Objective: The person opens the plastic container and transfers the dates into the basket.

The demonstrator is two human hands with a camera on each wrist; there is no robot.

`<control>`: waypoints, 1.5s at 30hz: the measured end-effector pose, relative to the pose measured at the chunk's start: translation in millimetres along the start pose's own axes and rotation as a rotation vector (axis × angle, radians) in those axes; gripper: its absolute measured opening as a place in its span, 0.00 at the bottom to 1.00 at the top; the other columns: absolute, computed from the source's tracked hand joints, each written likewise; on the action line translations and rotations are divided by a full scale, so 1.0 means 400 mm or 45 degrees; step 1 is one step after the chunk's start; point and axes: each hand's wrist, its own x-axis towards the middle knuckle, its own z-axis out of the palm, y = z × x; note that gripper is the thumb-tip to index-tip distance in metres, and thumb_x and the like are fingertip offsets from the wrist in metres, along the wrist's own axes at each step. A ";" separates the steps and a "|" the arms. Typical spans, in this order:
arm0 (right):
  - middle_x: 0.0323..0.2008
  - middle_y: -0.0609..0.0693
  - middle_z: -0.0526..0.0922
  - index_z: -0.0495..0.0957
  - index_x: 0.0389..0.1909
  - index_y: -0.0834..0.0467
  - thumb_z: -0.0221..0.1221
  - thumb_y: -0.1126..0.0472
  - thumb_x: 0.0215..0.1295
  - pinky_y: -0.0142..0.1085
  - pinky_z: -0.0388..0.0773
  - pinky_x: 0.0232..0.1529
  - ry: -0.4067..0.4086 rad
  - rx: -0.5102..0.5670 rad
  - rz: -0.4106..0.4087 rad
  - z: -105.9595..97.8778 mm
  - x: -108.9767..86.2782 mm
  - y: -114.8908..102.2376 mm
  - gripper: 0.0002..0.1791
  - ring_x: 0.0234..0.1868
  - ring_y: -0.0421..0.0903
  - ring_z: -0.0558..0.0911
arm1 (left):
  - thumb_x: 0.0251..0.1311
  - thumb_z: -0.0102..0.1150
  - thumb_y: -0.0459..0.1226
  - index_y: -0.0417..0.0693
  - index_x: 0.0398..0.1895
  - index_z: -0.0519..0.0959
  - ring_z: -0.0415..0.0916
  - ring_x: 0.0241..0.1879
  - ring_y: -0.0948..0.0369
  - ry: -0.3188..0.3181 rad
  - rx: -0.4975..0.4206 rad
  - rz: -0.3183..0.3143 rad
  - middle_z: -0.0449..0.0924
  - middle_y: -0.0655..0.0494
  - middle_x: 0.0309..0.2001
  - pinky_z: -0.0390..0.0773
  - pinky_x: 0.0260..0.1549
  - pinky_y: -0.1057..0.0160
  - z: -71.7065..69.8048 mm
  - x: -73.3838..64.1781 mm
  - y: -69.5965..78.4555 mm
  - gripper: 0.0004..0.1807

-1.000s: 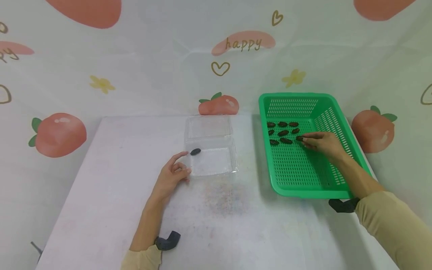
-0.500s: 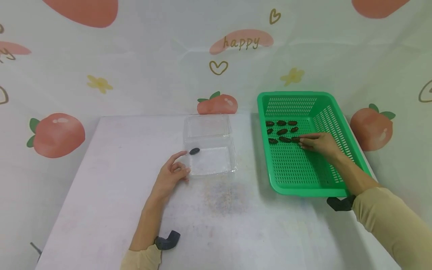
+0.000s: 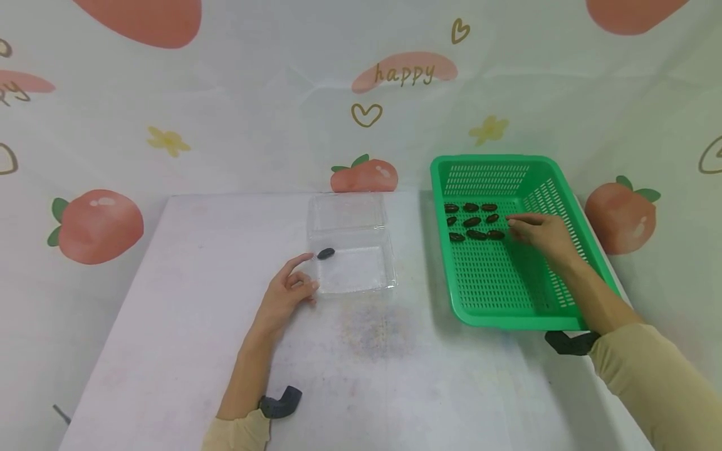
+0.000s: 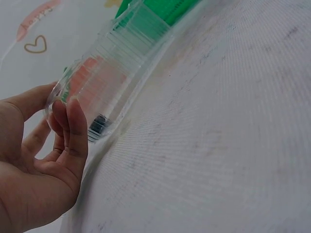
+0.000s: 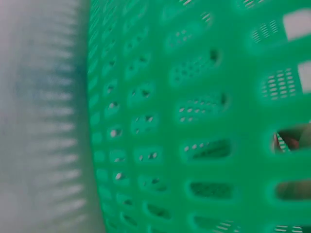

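A clear plastic clamshell box [image 3: 352, 269] lies with its lid up on the table, one dark date [image 3: 326, 254] in its upper left corner. My left hand [image 3: 282, 297] holds the box's left side, index finger at the upper corner and thumb at the lower one. In the left wrist view, the left hand's fingers [image 4: 73, 131] bend at the box edge. Over the green basket [image 3: 507, 319], my right hand [image 3: 544, 237] hovers with fingers nearly straight, holding nothing visible. Just left of its fingertips lies a brown date [image 3: 496, 235]. The right wrist view is mostly filled by slotted basket wall [image 5: 243, 116].
Several more dates [image 3: 472, 222] lie in rows in the basket's far left part. White table [image 3: 361, 388] stretches in front of box and basket. A printed cloth wall [image 3: 254, 125] stands directly behind them.
My right hand slid a date leftward into line with the bottom row and let go of it. The hand then drew slightly up and right. My left hand has stayed on the box.
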 end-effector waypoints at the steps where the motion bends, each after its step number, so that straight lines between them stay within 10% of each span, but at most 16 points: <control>1: 0.38 0.31 0.82 0.70 0.65 0.68 0.56 0.48 0.73 0.31 0.80 0.48 0.004 0.012 -0.005 0.001 -0.003 -0.007 0.32 0.42 0.30 0.82 | 0.62 0.65 0.29 0.55 0.71 0.67 0.76 0.25 0.60 -0.001 -0.002 0.001 0.71 0.56 0.30 0.83 0.34 0.64 0.000 0.000 0.000 0.34; 20: 0.45 0.44 0.84 0.84 0.51 0.58 0.64 0.60 0.67 0.29 0.81 0.47 0.004 0.456 -0.190 0.051 -0.069 -0.137 0.13 0.44 0.40 0.84 | 0.62 0.65 0.29 0.54 0.71 0.67 0.76 0.25 0.60 -0.007 -0.007 0.015 0.71 0.55 0.30 0.83 0.33 0.63 0.000 -0.002 0.004 0.35; 45: 0.50 0.55 0.82 0.81 0.53 0.62 0.64 0.56 0.67 0.37 0.80 0.52 -0.152 0.584 -0.281 0.268 -0.114 -0.262 0.18 0.48 0.48 0.84 | 0.61 0.65 0.29 0.52 0.71 0.66 0.76 0.25 0.60 -0.012 -0.006 0.001 0.70 0.56 0.30 0.82 0.34 0.64 0.000 -0.001 0.006 0.35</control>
